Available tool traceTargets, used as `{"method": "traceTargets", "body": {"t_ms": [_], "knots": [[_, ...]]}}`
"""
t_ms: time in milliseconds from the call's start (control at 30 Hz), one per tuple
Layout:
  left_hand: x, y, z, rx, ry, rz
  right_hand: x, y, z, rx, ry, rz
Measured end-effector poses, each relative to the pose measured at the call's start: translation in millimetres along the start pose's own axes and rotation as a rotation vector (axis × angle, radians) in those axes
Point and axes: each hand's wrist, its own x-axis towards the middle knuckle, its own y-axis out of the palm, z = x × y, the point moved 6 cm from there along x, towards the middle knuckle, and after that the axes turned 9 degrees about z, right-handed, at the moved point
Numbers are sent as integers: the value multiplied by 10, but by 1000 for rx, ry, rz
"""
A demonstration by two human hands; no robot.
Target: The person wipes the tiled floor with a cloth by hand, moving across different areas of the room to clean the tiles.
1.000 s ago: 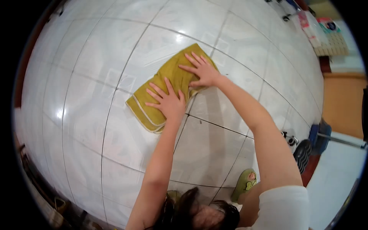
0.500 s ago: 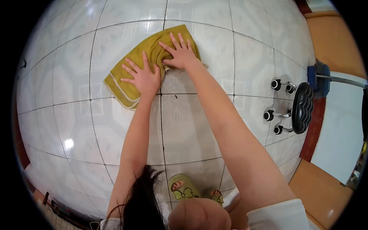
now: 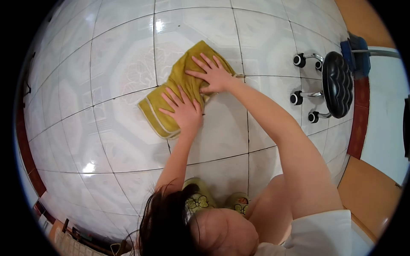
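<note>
Flatly, the mustard-yellow fabric cloth with whitish edging (image 3: 181,82) lies spread on the pale, glossy tiled floor (image 3: 124,70), around 11 o'clock from the middle of the view, beneath the fingers of both hands. The bare left hand (image 3: 186,113) rests on its nearer half, fingers splayed and clasping nothing, tips towards 10 and 11 o'clock; the pale-striped end reaches out past them at about 9 o'clock. The bare right hand (image 3: 216,79) presses on the farther half, its fingers likewise fanned and loose, with a cloth corner poking beyond the tips at 12 o'clock. Creases run between the hands. A black cushioned stool on chrome castors (image 3: 337,85) lies tipped between 2 and 3 o'clock; green bow-trimmed slippers (image 3: 198,202) show at 6.
</note>
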Motion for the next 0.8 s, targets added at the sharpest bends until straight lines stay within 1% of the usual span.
{"method": "traceTargets", "body": {"t_ms": [233,367,500,567,667,767,800], "knots": [[-926,317,-639,-32,116,106,-1157,460,-22,22,-6,43],[-1424,542,-1043,-26,249,160,-1917,815,-103,38,23,-24],[-1907,725,-1434,-27,432,276,-2665,1205,-179,81,82,-83],[-2225,851,-1648,-46,515,373,-3083,1418,-180,95,126,-55],[-2421,957,-1787,50,571,502,-3504,1557,-192,161,174,-90],[-2315,1097,-1654,246,575,623,-3505,1650,-201,202,164,-193],[-2253,1049,-1736,272,574,652,-3563,1613,-227,210,169,-238]]}}
